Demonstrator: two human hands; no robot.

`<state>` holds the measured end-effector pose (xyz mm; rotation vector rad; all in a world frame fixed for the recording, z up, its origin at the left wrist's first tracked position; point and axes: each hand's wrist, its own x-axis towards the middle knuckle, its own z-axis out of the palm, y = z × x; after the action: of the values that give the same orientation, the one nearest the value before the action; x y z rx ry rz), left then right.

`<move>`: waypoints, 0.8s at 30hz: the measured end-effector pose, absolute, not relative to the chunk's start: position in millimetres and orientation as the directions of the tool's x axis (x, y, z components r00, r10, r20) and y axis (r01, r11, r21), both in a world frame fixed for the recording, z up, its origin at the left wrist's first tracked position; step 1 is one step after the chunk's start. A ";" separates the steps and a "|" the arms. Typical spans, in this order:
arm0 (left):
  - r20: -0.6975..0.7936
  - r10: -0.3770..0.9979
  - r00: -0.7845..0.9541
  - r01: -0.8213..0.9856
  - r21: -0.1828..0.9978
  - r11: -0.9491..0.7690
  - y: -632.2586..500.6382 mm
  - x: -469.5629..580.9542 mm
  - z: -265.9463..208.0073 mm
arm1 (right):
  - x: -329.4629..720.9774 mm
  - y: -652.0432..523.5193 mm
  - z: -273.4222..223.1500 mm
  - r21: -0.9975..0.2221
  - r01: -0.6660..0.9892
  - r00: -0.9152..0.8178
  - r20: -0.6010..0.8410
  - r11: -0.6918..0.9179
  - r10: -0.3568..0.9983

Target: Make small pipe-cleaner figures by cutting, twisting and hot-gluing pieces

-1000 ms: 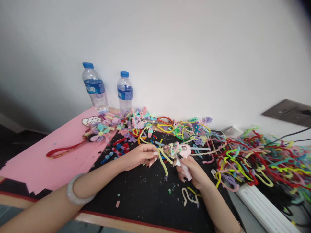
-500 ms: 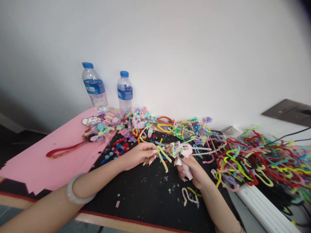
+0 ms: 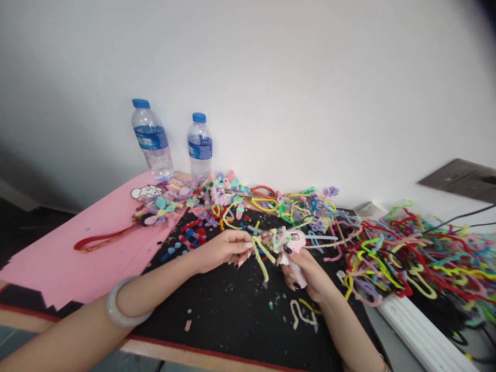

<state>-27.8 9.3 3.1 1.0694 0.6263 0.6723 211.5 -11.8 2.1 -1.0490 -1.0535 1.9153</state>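
My left hand (image 3: 227, 250) pinches the end of a pale yellow pipe cleaner (image 3: 262, 266), which is bent so that its legs hang downward. My right hand (image 3: 304, 269) is wrapped around the handle of a pale pink hot glue gun (image 3: 297, 242), whose nozzle points left toward my left fingers. A whitish glue stick (image 3: 321, 237) sticks out of its back. Multicoloured fuzzy bits cover the front of the gun, so the nozzle tip and any contact with the pipe cleaner are hidden.
Loose pipe cleaners (image 3: 422, 258) heap up on the right beside a white power strip (image 3: 422, 330). Scissors (image 3: 264, 199) lie among coloured pieces at the back. Two water bottles (image 3: 152, 137) stand by the wall, near pink sheets (image 3: 104, 237). Scraps dot the black mat (image 3: 228, 325).
The yellow pipe cleaner's hanging legs have shifted slightly downward, and my left hand has moved a touch to the right. My right hand keeps the glue gun nearly still.
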 end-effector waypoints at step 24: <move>-0.022 0.855 0.518 -0.246 0.953 0.174 12.4 -28.6 0.2 | 211.5 -12.1 5.5 -0.907 -0.191 -0.386 -0.282 -0.375 0.878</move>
<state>-28.6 12.4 0.2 1.1353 0.6620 0.8667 211.5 -12.1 5.5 -1.0552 -1.0710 1.8460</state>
